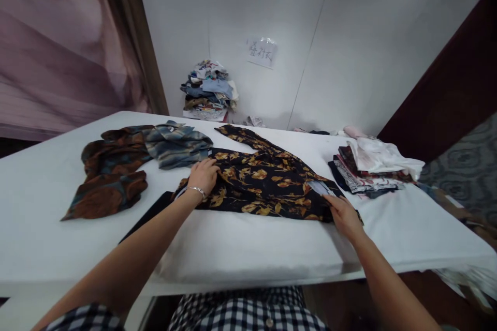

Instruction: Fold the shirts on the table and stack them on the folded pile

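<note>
The left hand (203, 175) lies flat, fingers loose, pressing the left end of the black floral shirt (267, 181). The right hand (344, 214) seems to pinch the shirt's near right edge, though the fingers are partly hidden. The shirt lies mid-table (272, 248); a brown garment (111, 176) lies left, a folded stack (370, 168) far right.

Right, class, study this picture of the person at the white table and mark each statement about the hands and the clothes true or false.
1. The left hand rests on the black floral garment. True.
2. The right hand lifts a folded pile. False: it touches the garment's near right corner.
3. The left wrist wears a bracelet. True.
4. The brown and blue garment lies right of the floral one. False: it lies left.
</note>
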